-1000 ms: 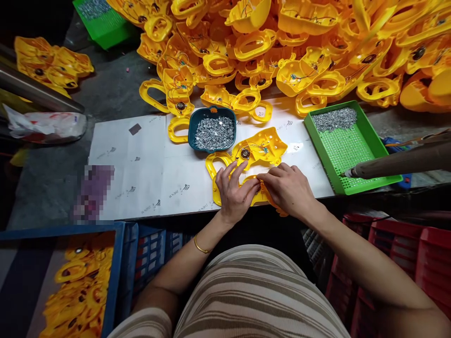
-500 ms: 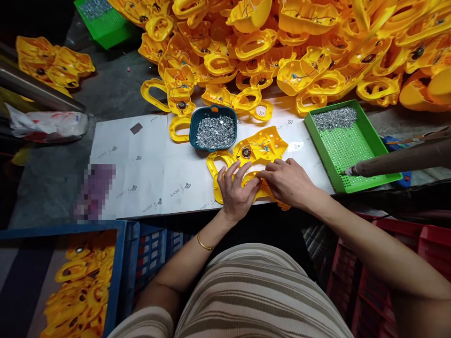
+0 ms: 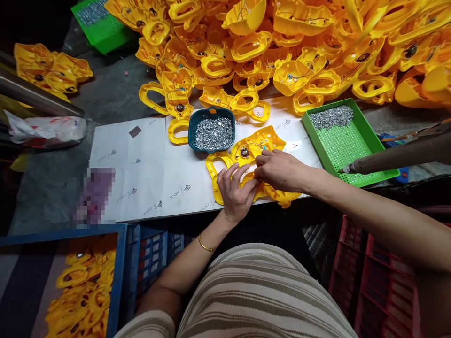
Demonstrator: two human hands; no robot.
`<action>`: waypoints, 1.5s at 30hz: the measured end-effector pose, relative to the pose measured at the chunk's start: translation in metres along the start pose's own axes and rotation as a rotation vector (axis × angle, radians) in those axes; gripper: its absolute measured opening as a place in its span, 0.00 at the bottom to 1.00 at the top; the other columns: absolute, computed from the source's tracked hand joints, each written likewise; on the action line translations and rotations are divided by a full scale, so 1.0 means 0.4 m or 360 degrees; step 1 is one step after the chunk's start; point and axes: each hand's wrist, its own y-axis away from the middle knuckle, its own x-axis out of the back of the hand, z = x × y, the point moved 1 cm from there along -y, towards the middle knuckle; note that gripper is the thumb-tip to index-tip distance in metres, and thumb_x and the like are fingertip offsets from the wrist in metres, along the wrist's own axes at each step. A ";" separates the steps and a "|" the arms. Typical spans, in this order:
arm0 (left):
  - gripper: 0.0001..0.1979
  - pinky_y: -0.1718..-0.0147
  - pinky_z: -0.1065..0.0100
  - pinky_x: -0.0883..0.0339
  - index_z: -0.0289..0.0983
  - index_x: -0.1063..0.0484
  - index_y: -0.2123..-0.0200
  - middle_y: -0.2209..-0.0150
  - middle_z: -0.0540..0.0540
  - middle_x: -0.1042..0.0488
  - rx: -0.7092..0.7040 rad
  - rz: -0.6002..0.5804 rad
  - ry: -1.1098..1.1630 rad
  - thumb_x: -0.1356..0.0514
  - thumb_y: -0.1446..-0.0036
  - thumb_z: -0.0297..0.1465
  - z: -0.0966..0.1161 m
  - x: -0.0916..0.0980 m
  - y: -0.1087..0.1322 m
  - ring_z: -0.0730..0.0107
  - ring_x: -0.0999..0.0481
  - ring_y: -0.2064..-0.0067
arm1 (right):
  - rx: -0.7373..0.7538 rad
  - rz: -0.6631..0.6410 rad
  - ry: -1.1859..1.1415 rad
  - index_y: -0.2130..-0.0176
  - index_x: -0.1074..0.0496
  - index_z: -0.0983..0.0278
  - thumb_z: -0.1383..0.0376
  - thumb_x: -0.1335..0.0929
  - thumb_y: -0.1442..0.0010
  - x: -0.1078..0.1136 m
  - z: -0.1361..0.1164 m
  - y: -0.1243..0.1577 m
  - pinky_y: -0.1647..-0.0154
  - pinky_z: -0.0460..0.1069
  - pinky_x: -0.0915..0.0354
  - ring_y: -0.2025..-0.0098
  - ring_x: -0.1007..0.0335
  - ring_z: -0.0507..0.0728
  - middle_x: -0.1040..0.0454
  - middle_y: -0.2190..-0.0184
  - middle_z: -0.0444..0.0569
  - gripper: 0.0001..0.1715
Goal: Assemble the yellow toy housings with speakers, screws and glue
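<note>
Two open yellow plastic shell halves with loop handles lie side by side on the white board (image 3: 141,164). The farther shell half (image 3: 271,138) shows a round speaker (image 3: 244,152), thin wires and a small circuit board. Over the handle end of the nearer shell half (image 3: 285,197) my left hand (image 3: 234,192) is closed, its fingers bent on the shell. My right hand (image 3: 278,171) pinches above the same half, fingertips meeting near my left thumb; whatever they hold is hidden. Just beyond stands a dark teal tray (image 3: 192,134) of small silver screws (image 3: 214,132).
A green perforated basket (image 3: 355,150) with silver screws stands at right, a grey rod-like tool (image 3: 398,157) reaching over it. Yellow shells (image 3: 246,47) are heaped at the back. A blue crate (image 3: 121,277) holding more shells is at lower left, red crates (image 3: 384,281) at lower right.
My right hand has shifted slightly left and up, its fingers more bunched, uncovering more of the nearer shell. My left hand stays almost in place.
</note>
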 end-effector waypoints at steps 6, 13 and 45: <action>0.02 0.44 0.51 0.44 0.44 0.22 0.66 0.51 0.45 0.25 -0.0001 -0.0009 -0.0026 0.36 0.42 0.33 0.001 0.000 -0.001 0.56 0.32 0.44 | -0.0007 -0.0004 -0.0098 0.58 0.22 0.59 0.69 0.34 0.38 -0.013 0.022 0.007 0.62 0.52 0.48 0.54 0.35 0.63 0.28 0.60 0.54 0.12; 0.03 0.43 0.50 0.45 0.41 0.24 0.67 0.51 0.44 0.24 0.0069 -0.0125 -0.0034 0.37 0.42 0.33 0.001 -0.007 -0.002 0.55 0.32 0.43 | 0.0022 0.0102 -0.0125 0.58 0.24 0.63 0.64 0.33 0.37 -0.014 0.035 0.009 0.60 0.52 0.49 0.53 0.37 0.62 0.28 0.58 0.54 0.09; 0.07 0.37 0.42 0.58 0.43 0.21 0.66 0.39 0.44 0.34 0.0053 -0.0778 0.0408 0.38 0.42 0.38 0.129 -0.048 -0.116 0.49 0.45 0.34 | -0.0723 0.1256 -0.1233 0.62 0.29 0.63 0.64 0.35 0.37 -0.201 0.035 0.276 0.65 0.49 0.38 0.64 0.33 0.55 0.27 0.67 0.47 0.06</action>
